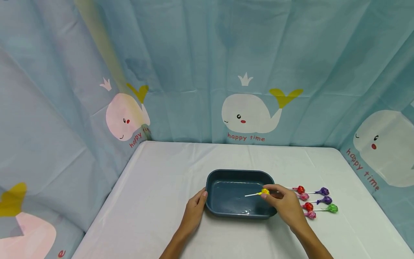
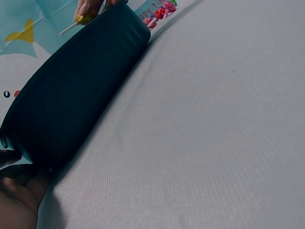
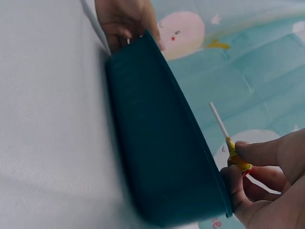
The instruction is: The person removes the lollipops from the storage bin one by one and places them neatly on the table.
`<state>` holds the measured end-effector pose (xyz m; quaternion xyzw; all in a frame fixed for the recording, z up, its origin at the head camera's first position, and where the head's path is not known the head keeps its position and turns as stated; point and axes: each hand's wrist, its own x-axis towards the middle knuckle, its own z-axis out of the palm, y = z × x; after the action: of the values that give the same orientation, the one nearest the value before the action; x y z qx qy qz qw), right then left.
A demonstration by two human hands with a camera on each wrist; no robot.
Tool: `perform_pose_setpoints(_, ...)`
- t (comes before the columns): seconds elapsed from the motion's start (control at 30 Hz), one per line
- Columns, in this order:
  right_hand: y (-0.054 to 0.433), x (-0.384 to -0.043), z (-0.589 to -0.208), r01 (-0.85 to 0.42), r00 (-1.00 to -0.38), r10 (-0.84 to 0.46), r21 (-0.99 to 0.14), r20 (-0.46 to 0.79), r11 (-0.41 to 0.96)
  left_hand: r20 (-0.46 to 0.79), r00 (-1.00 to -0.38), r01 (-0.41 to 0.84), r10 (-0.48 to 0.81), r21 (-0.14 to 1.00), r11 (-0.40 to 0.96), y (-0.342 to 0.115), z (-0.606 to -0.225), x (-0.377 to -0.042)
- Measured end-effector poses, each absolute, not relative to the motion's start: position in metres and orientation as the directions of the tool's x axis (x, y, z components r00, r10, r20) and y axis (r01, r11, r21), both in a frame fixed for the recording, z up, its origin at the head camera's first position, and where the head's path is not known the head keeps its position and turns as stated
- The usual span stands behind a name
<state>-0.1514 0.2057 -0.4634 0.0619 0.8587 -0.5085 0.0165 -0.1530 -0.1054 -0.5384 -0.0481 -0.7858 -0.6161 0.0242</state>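
A dark blue-green rectangular basin (image 1: 226,216) stands on the white-covered table. The left hand (image 1: 193,212) holds its left end, thumb by the rim and fingers bent against the outer wall; this hand also shows at the far end in the right wrist view (image 3: 126,21). Between thumb and fingers, the right hand (image 1: 286,205) pinches a yellow-wrapped lollipop (image 1: 265,191) by its head, over the right part of the basin. Its white stick (image 3: 218,119) points away from the fingers, leftward in the head view.
Right of the basin lie several wrapped lollipops: red (image 1: 300,189), pink (image 1: 310,214), purple (image 1: 324,191) and green (image 1: 332,208). The right forearm passes close to them. A blue curtain (image 1: 194,72) with whale prints hangs behind and beside the table (image 1: 155,201).
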Motion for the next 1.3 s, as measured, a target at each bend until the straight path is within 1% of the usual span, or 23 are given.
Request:
perform_pose_setpoints(0.23, 0.218, -0.145, -0.462, 0.163, -0.984, 0.141, -0.869, -0.108, 0.468, 0.094, -0.995, 0.1, 0.036, 0.962, 0.253, -0.106, -0.541, -0.154)
perform_pose_setpoints(0.43, 0.227, -0.14, -0.463, 0.205, -0.974, 0.185, -0.863, -0.132, 0.462, 0.088, -0.995, 0.095, 0.039, 0.968, 0.233, -0.106, -0.541, -0.155)
perform_pose_setpoints(0.73, 0.242, -0.132, -0.466, 0.207, -0.969, 0.218, -0.871, -0.119, 0.445, 0.083, -0.996, 0.087, 0.026, 0.97, 0.227, -0.105, -0.541, -0.155)
perform_pose_setpoints(1.0, 0.253, -0.125, -0.47, 0.31, -0.93, 0.323, -0.845, -0.174, 0.436, 0.067, -0.997, 0.073, 0.037, 0.972, 0.222, -0.105, -0.541, -0.154)
perform_pose_setpoints(1.3, 0.267, -0.118, -0.478, 0.355, -0.898, 0.406, -0.823, -0.169, 0.444, 0.071, -0.997, 0.075, 0.026, 0.969, 0.236, -0.105, -0.54, -0.155)
